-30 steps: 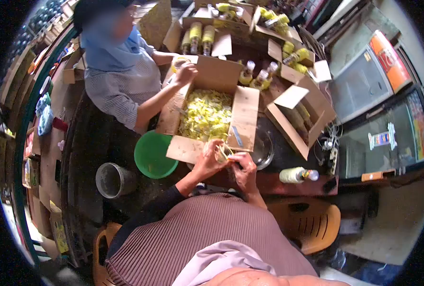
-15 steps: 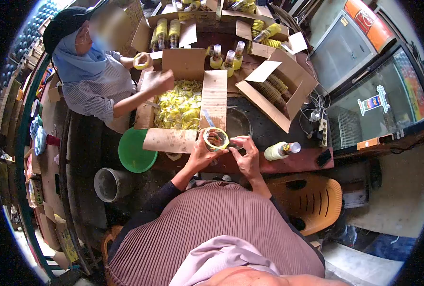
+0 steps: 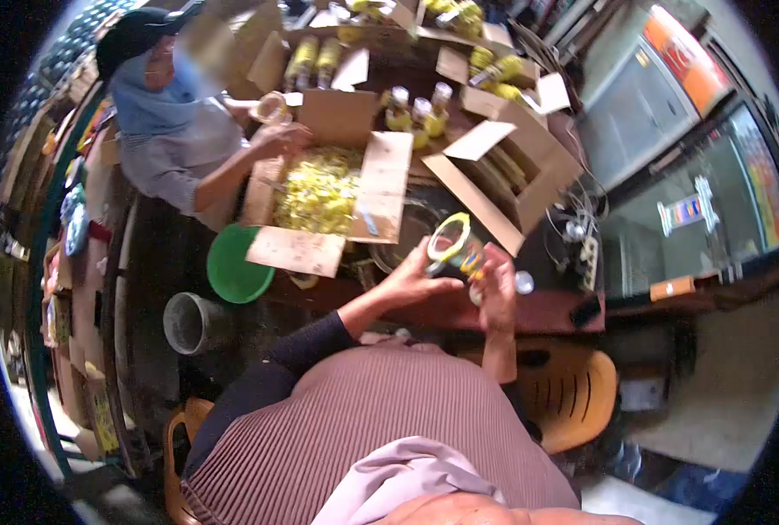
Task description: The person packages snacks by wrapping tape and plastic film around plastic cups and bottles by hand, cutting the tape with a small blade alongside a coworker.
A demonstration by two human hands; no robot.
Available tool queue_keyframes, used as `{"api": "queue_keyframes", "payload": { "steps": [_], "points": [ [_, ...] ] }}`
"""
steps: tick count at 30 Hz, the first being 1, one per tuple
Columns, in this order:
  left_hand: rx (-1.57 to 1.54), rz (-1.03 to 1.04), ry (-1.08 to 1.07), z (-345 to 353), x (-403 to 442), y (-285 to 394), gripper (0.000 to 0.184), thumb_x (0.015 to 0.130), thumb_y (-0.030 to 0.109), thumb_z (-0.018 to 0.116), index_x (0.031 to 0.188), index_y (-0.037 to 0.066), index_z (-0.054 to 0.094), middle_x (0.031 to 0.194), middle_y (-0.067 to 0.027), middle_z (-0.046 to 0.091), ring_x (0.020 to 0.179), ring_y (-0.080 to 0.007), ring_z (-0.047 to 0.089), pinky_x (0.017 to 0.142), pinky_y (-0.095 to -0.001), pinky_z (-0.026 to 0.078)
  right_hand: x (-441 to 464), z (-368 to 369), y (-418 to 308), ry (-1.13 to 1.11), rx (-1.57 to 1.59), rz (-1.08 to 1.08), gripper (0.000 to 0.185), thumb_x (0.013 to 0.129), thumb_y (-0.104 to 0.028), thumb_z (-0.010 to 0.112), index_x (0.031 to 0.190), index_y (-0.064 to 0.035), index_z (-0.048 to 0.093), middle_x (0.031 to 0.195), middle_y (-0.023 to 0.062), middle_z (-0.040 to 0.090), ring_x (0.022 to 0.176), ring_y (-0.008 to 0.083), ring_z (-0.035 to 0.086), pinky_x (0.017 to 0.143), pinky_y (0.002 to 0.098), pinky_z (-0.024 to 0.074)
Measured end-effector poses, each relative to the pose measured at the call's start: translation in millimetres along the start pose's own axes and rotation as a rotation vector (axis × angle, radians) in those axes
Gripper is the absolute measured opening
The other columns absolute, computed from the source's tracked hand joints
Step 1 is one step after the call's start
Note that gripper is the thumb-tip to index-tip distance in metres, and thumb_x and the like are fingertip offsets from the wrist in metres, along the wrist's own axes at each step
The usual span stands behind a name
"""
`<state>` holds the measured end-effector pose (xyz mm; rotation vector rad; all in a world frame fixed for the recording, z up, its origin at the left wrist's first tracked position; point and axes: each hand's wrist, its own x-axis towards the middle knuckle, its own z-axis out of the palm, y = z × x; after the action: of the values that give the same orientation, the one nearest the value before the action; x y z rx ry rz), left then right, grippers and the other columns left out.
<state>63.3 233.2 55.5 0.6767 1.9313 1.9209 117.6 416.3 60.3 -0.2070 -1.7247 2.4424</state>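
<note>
My left hand (image 3: pixel 415 278) grips a roll of tape (image 3: pixel 446 247) with a bright yellow edge, tilted over the table's front edge. Close on its right, my right hand (image 3: pixel 496 289) has its fingers drawn together, blurred, beside a small yellow and orange patch (image 3: pixel 471 265). Whether that patch is part of the roll I cannot tell. Behind the right hand shows the pale cap (image 3: pixel 524 282) of a bottle; the hand hides most of its body.
An open carton (image 3: pixel 380 188) of yellow wrapped pieces stands left of centre. A green basin (image 3: pixel 236 280) and a grey bucket (image 3: pixel 186 324) are at left. Capped bottles (image 3: pixel 421 118), another carton (image 3: pixel 542 166) and cables (image 3: pixel 573 229) lie beyond. A co-worker (image 3: pixel 179 157) holds a similar ring.
Both my hands have shifted right with the roll, which has turned and tilted. My right hand now covers most of the bottle lying there. The co-worker's hand has dropped lower.
</note>
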Motion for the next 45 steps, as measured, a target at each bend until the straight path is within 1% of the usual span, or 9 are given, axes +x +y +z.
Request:
{"api": "queue_keyframes", "payload": {
  "steps": [5, 11, 16, 21, 23, 26, 33, 40, 45],
  "points": [
    [0.224, -0.064, -0.171, 21, 12, -32, 0.076, 0.076, 0.039, 0.077, 0.13, 0.0, 0.041, 0.128, -0.0183, 0.048, 0.124, -0.0282, 0.044, 0.104, -0.0408, 0.036, -11, -55, -87, 0.318, -0.527, -0.503, 0.04, 0.086, -0.015, 0.068, 0.117, -0.0013, 0.047, 0.109, 0.0076, 0.053, 0.097, 0.0183, 0.055, 0.087, 0.0299, 0.0467],
    [0.315, 0.027, -0.246, 59, 36, -46, 0.081, 0.071, 0.038, 0.08, 0.131, 0.0, 0.04, 0.13, -0.0204, 0.045, 0.123, -0.0322, 0.044, 0.104, -0.0414, 0.037, -32, -60, -136, 0.339, -1.275, -0.453, 0.038, 0.08, -0.014, 0.069, 0.114, -0.0053, 0.055, 0.106, 0.0135, 0.055, 0.099, 0.0295, 0.057, 0.087, 0.0392, 0.0464],
    [0.399, 0.088, -0.223, 87, 53, -79, 0.09, 0.062, 0.031, 0.085, 0.133, 0.0, 0.037, 0.129, -0.0206, 0.045, 0.122, -0.0335, 0.045, 0.103, -0.041, 0.038, -2, -87, -39, 0.047, -1.615, -0.19, 0.035, 0.078, -0.018, 0.07, 0.108, -0.0092, 0.054, 0.104, 0.0124, 0.052, 0.098, 0.0319, 0.055, 0.083, 0.0435, 0.0489],
    [0.318, -0.054, -0.214, 105, 59, -153, 0.095, 0.058, 0.032, 0.086, 0.131, -0.002, 0.036, 0.121, -0.023, 0.049, 0.115, -0.0369, 0.047, 0.098, -0.0421, 0.04, 11, -84, -10, 0.084, -1.517, -0.112, 0.04, 0.075, -0.016, 0.07, 0.107, -0.0086, 0.047, 0.104, 0.0156, 0.049, 0.093, 0.039, 0.058, 0.078, 0.0475, 0.0498],
    [0.161, -0.092, -0.207, 113, 58, -192, 0.078, 0.071, 0.029, 0.078, 0.131, -0.002, 0.037, 0.116, -0.0201, 0.051, 0.108, -0.0306, 0.051, 0.092, -0.0388, 0.044, 14, -86, -16, 0.102, -1.522, -0.124, 0.04, 0.075, -0.016, 0.071, 0.107, -0.0085, 0.048, 0.104, 0.0155, 0.049, 0.093, 0.0394, 0.058, 0.077, 0.0478, 0.0498],
    [-0.51, -0.565, -0.063, 129, 39, -202, 0.04, 0.094, 0.032, 0.048, 0.121, 0.003, 0.043, 0.109, -0.0121, 0.049, 0.095, -0.0218, 0.053, 0.078, -0.0394, 0.05, -3, -97, -24, 0.153, -1.393, -0.083, 0.041, 0.075, -0.014, 0.071, 0.108, -0.0087, 0.047, 0.106, 0.0147, 0.05, 0.093, 0.0394, 0.058, 0.077, 0.0471, 0.05],
    [-0.66, -1.09, -0.054, 161, 32, -201, 0.083, 0.092, 0.061, 0.036, 0.14, -0.004, 0.019, 0.13, -0.0253, 0.04, 0.116, -0.0345, 0.047, 0.094, -0.0511, 0.045, -80, -176, 3, 0.292, -1.258, -0.339, 0.044, 0.073, -0.005, 0.074, 0.108, -0.005, 0.048, 0.103, 0.0108, 0.054, 0.09, 0.0276, 0.058, 0.074, 0.0378, 0.0512],
    [-0.873, -1.079, -0.193, 200, 20, -243, 0.089, 0.085, 0.07, 0.043, 0.143, 0.006, 0.019, 0.137, -0.0231, 0.038, 0.121, -0.0353, 0.045, 0.092, -0.0488, 0.044, -145, -233, 66, 0.666, -0.232, 0.022, 0.033, 0.084, -0.005, 0.068, 0.109, -0.0077, 0.046, 0.095, 0.006, 0.057, 0.07, 0.012, 0.056, 0.061, 0.0238, 0.05],
    [-0.733, -1.018, 0.048, 200, 11, -202, 0.079, 0.083, 0.06, 0.056, 0.137, 0.013, 0.022, 0.129, -0.0133, 0.046, 0.11, -0.028, 0.052, 0.09, -0.0473, 0.044, -162, -238, 125, 0.663, 0.247, 0.199, 0.029, 0.087, -0.009, 0.065, 0.111, -0.0119, 0.048, 0.094, 0.0043, 0.058, 0.071, 0.0168, 0.058, 0.062, 0.0275, 0.0507]
  ]
}}
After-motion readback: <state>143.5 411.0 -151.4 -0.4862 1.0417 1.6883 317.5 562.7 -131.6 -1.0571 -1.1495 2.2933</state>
